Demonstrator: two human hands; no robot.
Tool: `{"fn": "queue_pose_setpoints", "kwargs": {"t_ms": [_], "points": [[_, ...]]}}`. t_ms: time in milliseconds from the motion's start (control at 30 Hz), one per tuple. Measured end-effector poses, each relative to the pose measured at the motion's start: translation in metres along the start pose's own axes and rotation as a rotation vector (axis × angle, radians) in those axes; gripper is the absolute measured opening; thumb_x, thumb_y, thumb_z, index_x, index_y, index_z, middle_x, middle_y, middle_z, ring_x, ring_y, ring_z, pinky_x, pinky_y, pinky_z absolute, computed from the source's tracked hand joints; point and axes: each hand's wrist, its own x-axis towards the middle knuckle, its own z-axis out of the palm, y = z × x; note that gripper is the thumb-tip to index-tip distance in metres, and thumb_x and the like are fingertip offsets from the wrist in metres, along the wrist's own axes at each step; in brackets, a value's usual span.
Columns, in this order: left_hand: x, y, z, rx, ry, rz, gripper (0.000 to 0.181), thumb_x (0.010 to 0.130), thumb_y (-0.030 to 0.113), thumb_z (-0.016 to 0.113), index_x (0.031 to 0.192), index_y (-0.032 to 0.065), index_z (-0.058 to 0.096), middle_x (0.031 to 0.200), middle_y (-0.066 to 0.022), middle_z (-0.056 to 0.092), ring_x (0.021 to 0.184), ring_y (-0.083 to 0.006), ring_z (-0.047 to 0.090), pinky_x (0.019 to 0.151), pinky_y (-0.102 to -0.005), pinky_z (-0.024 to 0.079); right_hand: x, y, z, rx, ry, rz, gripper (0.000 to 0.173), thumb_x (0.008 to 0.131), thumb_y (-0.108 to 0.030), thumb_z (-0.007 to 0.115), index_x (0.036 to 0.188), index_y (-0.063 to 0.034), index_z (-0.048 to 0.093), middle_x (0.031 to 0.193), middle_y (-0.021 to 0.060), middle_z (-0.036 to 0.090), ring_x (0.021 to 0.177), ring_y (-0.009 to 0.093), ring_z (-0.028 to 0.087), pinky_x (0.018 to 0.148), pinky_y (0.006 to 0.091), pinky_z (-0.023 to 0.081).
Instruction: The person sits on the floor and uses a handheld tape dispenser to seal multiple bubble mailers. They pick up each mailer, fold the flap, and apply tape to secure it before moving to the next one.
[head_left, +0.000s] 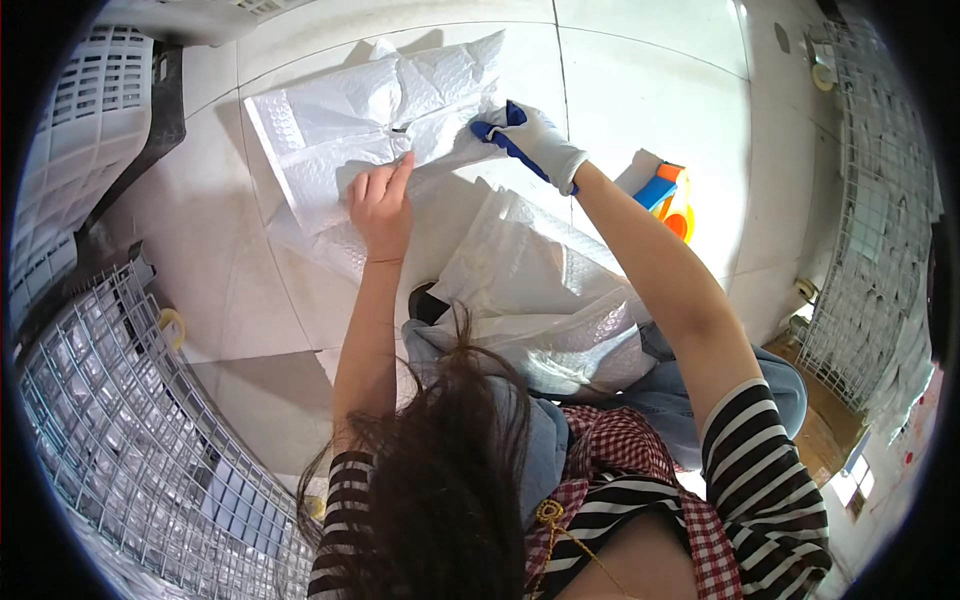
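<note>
A bubble-wrap packet (337, 112), translucent and creased, lies flat on the tiled floor in front of me. My left hand (381, 206), bare, reaches to its near edge. Its index fingertip touches the film close to a small dark spot (400, 130); the other fingers curl under, and whether they pinch the film is hidden. At the packet's right end, my right hand (531, 144), in a white glove with blue coated fingers, grips the wrap. Another loose sheet of bubble wrap (517, 262) spreads from the floor onto my lap.
An orange and blue tape dispenser (667, 196) rests on the floor at right. Wire mesh crates (165, 450) stand at left, with a wire rack (862, 225) at right. A white plastic basket (97, 120) is at upper left. A tape roll (172, 328) hangs beside the left crate.
</note>
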Motion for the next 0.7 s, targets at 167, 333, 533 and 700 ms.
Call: {"fn": "queue_pose_setpoints", "kwargs": {"t_ms": [167,333,533,700], "points": [[0.011,0.006,-0.012,-0.084,-0.097,-0.038,0.019,0.073,0.005,0.062,0.089,0.0138,0.068,0.080,-0.0003,0.056,0.071,-0.0189,0.049,0.068,-0.0309,0.040,0.004,0.009,-0.003,-0.054,0.026,-0.008,0.031,0.075,-0.022,0.063,0.098,-0.0015,0.059,0.085,0.0083,0.063,0.076,0.017,0.056,0.066,0.0269,0.044],[0.028,-0.053,-0.046,-0.005,0.331,-0.327,0.025,0.079,0.015,0.064,0.097,-0.0011,0.060,0.090,-0.0084,0.058,0.083,-0.0221,0.052,0.076,-0.0334,0.041,0.006,0.017,-0.024,0.245,-0.181,-0.232,0.051,0.082,-0.037,0.059,0.116,-0.0005,0.050,0.102,0.0077,0.055,0.090,0.013,0.050,0.077,0.0253,0.041],[0.041,-0.113,-0.051,-0.761,-0.042,-1.076,0.034,0.085,0.026,0.059,0.099,-0.0051,0.058,0.089,-0.0029,0.057,0.082,-0.0108,0.049,0.074,-0.0246,0.039,0.040,0.033,-0.024,0.429,-0.188,-0.128,0.046,0.087,-0.038,0.051,0.116,-0.0021,0.048,0.102,0.0092,0.057,0.093,0.017,0.053,0.084,0.0306,0.042],[0.016,-0.130,-0.058,-0.631,0.107,-1.067,0.028,0.087,0.027,0.056,0.087,-0.0008,0.060,0.081,0.0003,0.055,0.076,-0.0083,0.046,0.068,-0.0223,0.038,0.023,0.018,-0.016,0.920,-0.147,0.111,0.016,0.085,-0.015,0.056,0.094,-0.0020,0.053,0.086,0.0069,0.059,0.080,0.013,0.057,0.072,0.0269,0.047]]}}
